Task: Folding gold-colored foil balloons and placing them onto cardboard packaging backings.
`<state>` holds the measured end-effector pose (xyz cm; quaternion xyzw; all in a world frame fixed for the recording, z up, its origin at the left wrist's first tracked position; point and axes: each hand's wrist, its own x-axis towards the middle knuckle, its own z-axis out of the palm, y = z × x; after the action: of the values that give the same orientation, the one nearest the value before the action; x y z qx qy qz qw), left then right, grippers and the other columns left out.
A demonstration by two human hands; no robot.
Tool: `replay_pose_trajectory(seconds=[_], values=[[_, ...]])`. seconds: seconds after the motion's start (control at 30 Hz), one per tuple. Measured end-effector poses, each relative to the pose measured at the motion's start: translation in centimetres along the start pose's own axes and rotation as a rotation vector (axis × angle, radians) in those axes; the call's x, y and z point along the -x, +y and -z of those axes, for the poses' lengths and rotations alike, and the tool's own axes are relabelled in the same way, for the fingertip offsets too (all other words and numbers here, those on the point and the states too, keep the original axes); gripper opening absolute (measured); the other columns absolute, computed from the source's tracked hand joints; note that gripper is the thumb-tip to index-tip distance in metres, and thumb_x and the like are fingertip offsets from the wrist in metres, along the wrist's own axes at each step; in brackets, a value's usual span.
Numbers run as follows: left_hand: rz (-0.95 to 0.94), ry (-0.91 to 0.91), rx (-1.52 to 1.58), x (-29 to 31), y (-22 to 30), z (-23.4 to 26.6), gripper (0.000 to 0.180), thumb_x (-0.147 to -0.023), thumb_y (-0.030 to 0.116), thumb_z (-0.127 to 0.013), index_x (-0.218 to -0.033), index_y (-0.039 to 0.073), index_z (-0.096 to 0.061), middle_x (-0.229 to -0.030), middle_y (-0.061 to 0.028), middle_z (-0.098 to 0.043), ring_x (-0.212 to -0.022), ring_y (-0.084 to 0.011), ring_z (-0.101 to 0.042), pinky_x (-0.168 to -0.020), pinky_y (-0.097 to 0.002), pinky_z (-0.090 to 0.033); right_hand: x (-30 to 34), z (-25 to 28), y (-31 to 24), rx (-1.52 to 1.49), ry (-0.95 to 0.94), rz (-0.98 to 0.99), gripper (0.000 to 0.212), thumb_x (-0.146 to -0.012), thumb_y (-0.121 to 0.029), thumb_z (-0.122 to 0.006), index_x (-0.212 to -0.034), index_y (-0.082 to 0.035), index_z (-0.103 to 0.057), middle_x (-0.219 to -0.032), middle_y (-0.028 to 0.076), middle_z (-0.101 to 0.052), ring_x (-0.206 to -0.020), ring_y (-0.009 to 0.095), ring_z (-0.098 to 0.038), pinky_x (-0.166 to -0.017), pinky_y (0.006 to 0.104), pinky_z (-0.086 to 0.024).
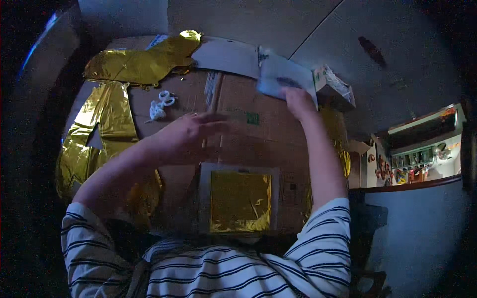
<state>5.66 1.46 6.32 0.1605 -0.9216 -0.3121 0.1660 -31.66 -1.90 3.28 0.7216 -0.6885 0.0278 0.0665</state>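
My right hand (299,103) grips the near edge of a pale, see-through plastic bag (278,74) at the far right of the cardboard surface (238,136). Over the middle of the cardboard hovers my left hand (196,128), its fingers stretched toward the right and somewhat blurred; it shows nothing in its grasp. Beyond it to the left lie what look like white-handled scissors (167,98) beside a small white bundle (157,111). Close to my body is a flat square of gold foil (241,201) with a pale border.
Crinkled gold foil shapes, perhaps flat balloons, cover the far left (134,64) and left side (112,111). More foil (334,124) hangs at the right edge. A small box (334,89) stands beside the bag. A lit shelf (422,154) is farther right.
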Motion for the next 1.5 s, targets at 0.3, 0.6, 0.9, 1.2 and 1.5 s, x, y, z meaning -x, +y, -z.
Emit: replay_pose_trajectory(seconds=[0.3, 0.6, 0.9, 1.2, 1.5], values=[[0.235, 0.126, 0.629, -3.5, -2.3, -0.7, 0.043, -0.088, 0.022, -0.06, -0.123, -0.003, -0.051, -0.112, -0.0192, -0.061, -0.102, -0.0283, -0.061, -0.088, -0.0364, -0.049, 1.6, 2.4, -0.6, -0.709, 0.355, -0.231, 0.026, -0.088, -0.026, -0.06, -0.094, -0.001, -0.066, -0.076, 0.006, -0.066, -0.075, 0.013, -0.063, -0.069, 0.0295, -0.051], [0.251, 0.331, 1.342, -5.5, -3.6, -1.0, 0.057, -0.089, 0.027, -0.061, -0.132, -0.004, -0.04, -0.135, -0.0202, -0.042, -0.121, -0.0272, -0.048, -0.098, -0.039, -0.042, 10.0, 12.1, -8.1, -1.538, 0.22, -0.046, 0.022, -0.093, -0.014, -0.052, -0.109, -0.002, -0.059, -0.086, 0.008, -0.067, -0.078, 0.015, -0.065, -0.07, 0.0268, -0.053], [0.227, 0.291, 1.131, -2.2, 3.4, 0.9, 0.023, -0.09, 0.018, -0.059, -0.101, -0.002, -0.063, -0.09, -0.0091, -0.067, -0.083, -0.0191, -0.065, -0.079, -0.0314, -0.053, 14.4, 8.3, -9.0, -1.492, 0.236, -0.378, 0.025, -0.093, -0.016, -0.053, -0.115, -0.005, -0.056, -0.093, 0.009, -0.064, -0.08, 0.015, -0.061, -0.074, 0.0292, -0.048], [-0.006, 0.434, 0.434, -3.2, 3.6, -1.2, 0.03, -0.075, 0.026, -0.076, -0.074, 0.002, -0.059, -0.066, -0.0085, -0.062, -0.057, -0.0114, -0.056, -0.05, -0.0321, -0.046, 14.5, 13.2, -18.8, -1.375, 0.366, -0.062, 0.044, -0.088, -0.026, -0.063, -0.12, -0.001, -0.048, -0.102, 0.007, -0.058, -0.092, 0.012, -0.054, -0.083, 0.0265, -0.043], [-0.042, 0.388, 0.515, -3.6, 4.1, -1.0, 0.026, -0.076, 0.025, -0.073, -0.078, 0.002, -0.061, -0.064, -0.0108, -0.06, -0.057, -0.015, -0.055, -0.055, -0.0322, -0.046, 14.1, 9.5, -18.5, -1.969, 0.324, -0.394, 0.02, -0.087, -0.02, -0.06, -0.101, -0.006, -0.061, -0.095, 0.007, -0.064, -0.089, 0.019, -0.062, -0.078, 0.0354, -0.052]])
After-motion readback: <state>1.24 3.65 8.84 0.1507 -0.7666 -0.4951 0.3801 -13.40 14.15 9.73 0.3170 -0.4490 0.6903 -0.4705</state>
